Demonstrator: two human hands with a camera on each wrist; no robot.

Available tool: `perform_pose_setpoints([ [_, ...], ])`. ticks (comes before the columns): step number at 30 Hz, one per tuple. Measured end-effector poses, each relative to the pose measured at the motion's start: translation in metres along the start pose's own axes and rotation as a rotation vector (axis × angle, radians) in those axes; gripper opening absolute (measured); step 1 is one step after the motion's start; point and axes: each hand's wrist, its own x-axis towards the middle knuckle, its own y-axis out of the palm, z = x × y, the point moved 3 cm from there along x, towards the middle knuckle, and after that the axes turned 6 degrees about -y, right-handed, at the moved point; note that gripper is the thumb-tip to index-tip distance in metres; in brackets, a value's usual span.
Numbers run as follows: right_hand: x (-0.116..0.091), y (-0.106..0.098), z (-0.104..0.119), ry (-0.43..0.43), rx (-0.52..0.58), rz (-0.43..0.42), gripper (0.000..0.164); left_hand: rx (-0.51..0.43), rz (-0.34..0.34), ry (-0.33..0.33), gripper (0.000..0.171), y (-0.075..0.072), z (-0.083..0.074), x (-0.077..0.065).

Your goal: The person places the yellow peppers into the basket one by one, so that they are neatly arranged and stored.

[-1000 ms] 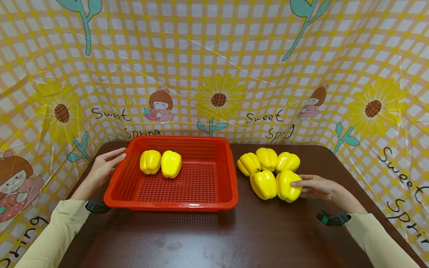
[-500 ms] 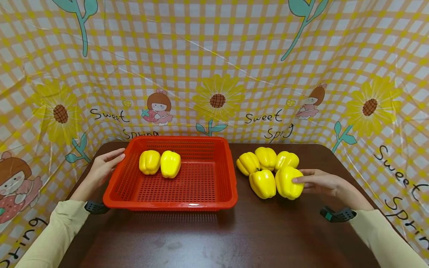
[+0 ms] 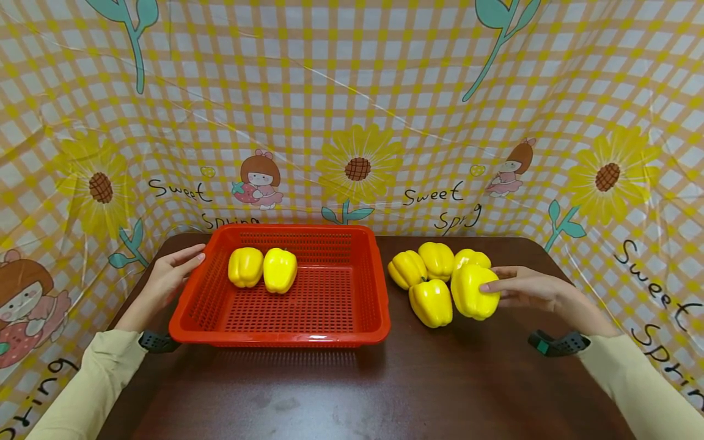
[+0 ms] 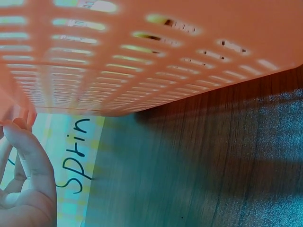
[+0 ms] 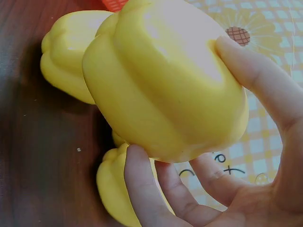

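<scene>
Nearby, four loose peppers between right fingers and basket.

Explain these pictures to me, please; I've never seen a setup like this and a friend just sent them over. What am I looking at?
There is no machine here: a person works bare-handed, so each hand is a grip. The wide picture comes from a camera worn on the head, looking forward and down. The two smaller ones come from cameras on the wrists: the left shows the basket's outer side up close, the right a pepper.

On the brown table stands a red basket with two peppers in it. Four more peppers lie to its right. Behind hangs a checked cloth.

The right grip holds another yellow pepper, which looks raised off the table. The left grip touches the basket's left rim.
</scene>
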Motion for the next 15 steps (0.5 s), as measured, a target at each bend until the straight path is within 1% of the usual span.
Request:
perform_pose_setpoints([
  [3,0.001,0.001,0.007,0.011,-0.018,-0.006,0.083,-0.006,0.0,0.003,0.064,-0.001,0.0,0.0],
  [9,0.005,0.004,0.023,0.025,-0.04,-0.019,0.086,0.018,-0.002,0.002,0.065,-0.001,-0.001,0.0],
  [15,0.013,0.011,0.044,0.028,-0.08,-0.03,0.084,0.027,0.0,0.004,0.067,0.0,-0.001,0.0],
])
